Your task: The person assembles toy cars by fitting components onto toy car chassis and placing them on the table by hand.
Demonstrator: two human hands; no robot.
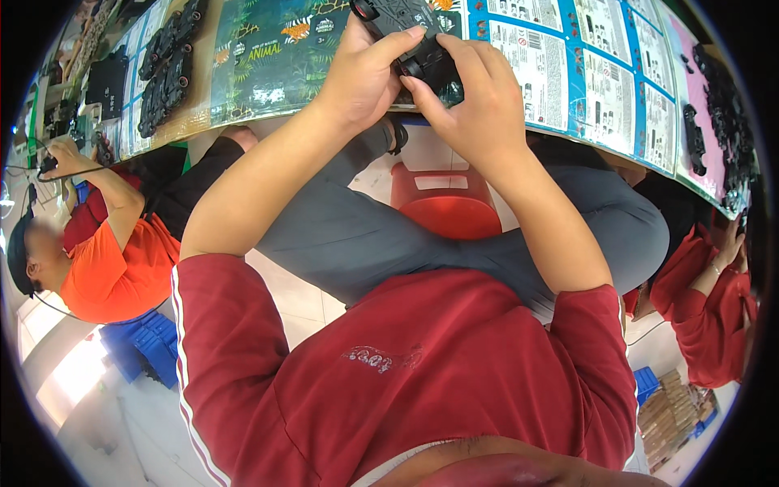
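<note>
1 fisheye view looks steeply down from head height, above and behind the left hand (365,77) and right hand (484,105). The red shirt (462,341) is close, the hands farther off; well left of them, the curved rim perhaps distorts distances.

We see a black wheeled chassis (396,18) with red-rimmed wheels (364,10) against a green sheet (280,73) patterned with orange tigers and leaves, near a blue sheet (574,57) gridded with white panels and a pink sheet (686,89). Our dark red shirt (462,333) carries white sleeve stripes; our trousers (357,231) are grey, the stool (450,217) bright red. At left, a co-worker's shirt (122,268) glows orange.
</note>
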